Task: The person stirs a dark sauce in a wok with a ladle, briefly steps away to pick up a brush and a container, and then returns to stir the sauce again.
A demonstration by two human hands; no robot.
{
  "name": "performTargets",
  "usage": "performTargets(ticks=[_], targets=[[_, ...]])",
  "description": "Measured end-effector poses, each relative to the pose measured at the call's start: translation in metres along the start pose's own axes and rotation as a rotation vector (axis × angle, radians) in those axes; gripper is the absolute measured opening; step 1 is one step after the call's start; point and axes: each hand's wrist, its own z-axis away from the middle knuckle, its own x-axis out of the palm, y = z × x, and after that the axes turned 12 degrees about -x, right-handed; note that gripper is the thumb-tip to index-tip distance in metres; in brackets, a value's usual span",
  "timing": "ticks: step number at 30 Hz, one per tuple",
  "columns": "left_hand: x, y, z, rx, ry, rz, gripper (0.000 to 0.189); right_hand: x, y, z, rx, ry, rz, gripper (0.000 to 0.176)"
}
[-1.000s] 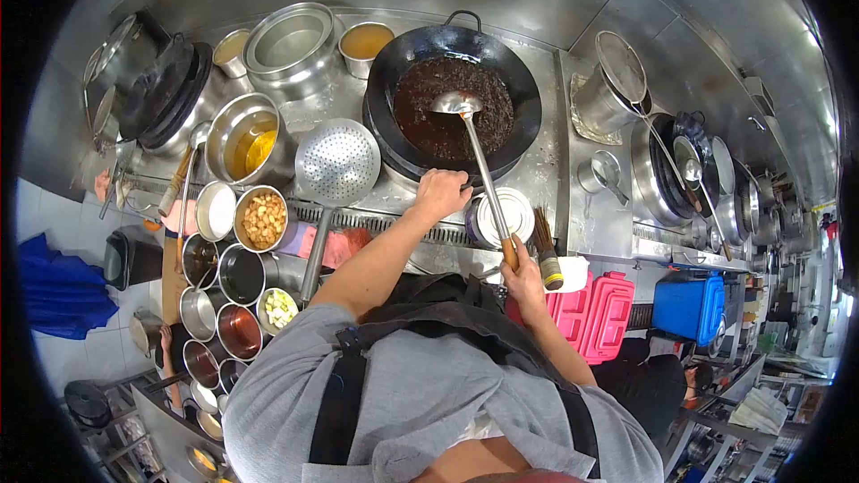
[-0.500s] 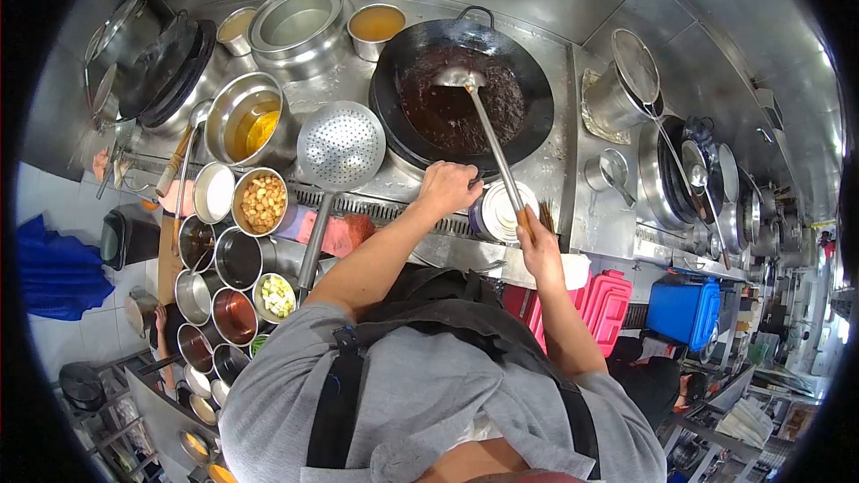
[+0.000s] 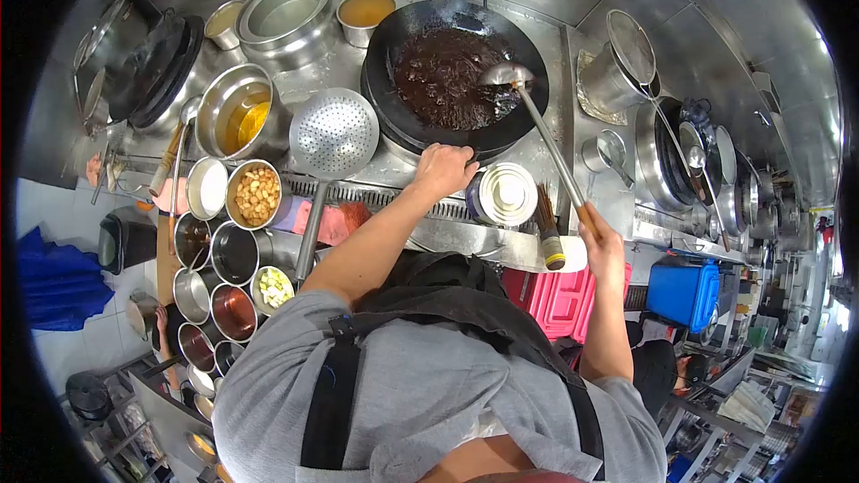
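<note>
A black wok (image 3: 385, 63) with dark, bubbling liquid (image 3: 447, 76) inside sits on the steel stove. My left hand (image 3: 445, 170) is closed at the wok's near edge, gripping it where the near handle is mostly hidden. In my right hand (image 3: 601, 240) is the wooden end of a long ladle (image 3: 550, 139). The ladle's bowl rests inside the wok at its right side, by the liquid's edge. Below the wok stand a lidded can (image 3: 508, 195) and a bristle brush (image 3: 549, 233), both between my hands.
Left of the wok lies a perforated strainer (image 3: 335, 132), beside a pot of yellow oil (image 3: 215, 130). Several ingredient containers, one with browned cubes (image 3: 257, 195), line the left. A strainer-topped steel pot (image 3: 608, 80) stands right. Another person (image 3: 658, 376) is at lower right.
My right hand has moved right and slightly down, carrying the ladle's bowl from the wok's middle to its right side. My left hand stays at the wok's near edge.
</note>
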Motion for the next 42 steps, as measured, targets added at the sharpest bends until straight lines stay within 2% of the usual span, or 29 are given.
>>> performTargets(ticks=[5,6,11,17,18,19,22,25,27,28,31,32,35,39,42], targets=[[0.008,-0.005,0.001,0.005,0.031,0.033,0.026,-0.008,-0.023,0.037,0.170,-0.147,-0.015,0.047],[0.006,-0.004,0.001,0.002,0.029,0.035,0.026,0.002,-0.015,0.043,-0.006,-0.104,-0.052,0.046],[0.002,-0.002,0.002,0.002,0.000,0.027,0.026,0.070,-0.008,0.035,0.023,-0.138,-0.234,0.048],[0.003,-0.005,0.002,0.030,-0.010,0.005,0.027,0.121,-0.006,-0.025,0.022,-0.089,-0.117,0.044],[0.003,-0.005,0.001,0.040,-0.016,0.002,0.027,0.119,-0.007,-0.032,0.012,-0.035,-0.163,0.043],[0.003,-0.005,0.001,0.036,-0.013,0.000,0.027,0.119,0.000,-0.038,-0.084,0.044,-0.139,0.042],[0.003,-0.005,0.002,0.037,-0.010,0.001,0.027,0.087,-0.003,-0.038,0.083,0.052,-0.164,0.043],[0.002,-0.004,0.002,0.030,-0.001,0.004,0.026,0.049,0.010,-0.019,0.150,0.053,-0.121,0.044],[0.004,-0.004,0.003,0.018,0.007,0.014,0.026,0.019,0.017,0.008,0.133,0.063,-0.196,0.044],[0.004,-0.004,0.002,0.017,0.003,0.017,0.026,0.008,0.004,0.015,0.189,0.047,-0.236,0.044],[0.003,-0.002,0.001,0.008,0.006,0.030,0.025,0.005,0.017,0.042,0.152,0.014,-0.299,0.045],[0.003,-0.002,0.002,0.002,0.007,0.034,0.025,0.006,0.017,0.048,0.199,-0.016,-0.321,0.046],[0.002,-0.001,0.002,-0.008,0.007,0.028,0.026,0.029,0.009,0.050,0.210,-0.070,-0.402,0.046],[0.005,-0.003,0.002,0.005,0.012,0.025,0.027,0.080,0.006,0.026,0.173,-0.163,-0.322,0.047],[0.004,-0.004,0.002,0.025,0.013,0.027,0.028,0.115,0.011,-0.005,0.123,-0.116,-0.280,0.047]])
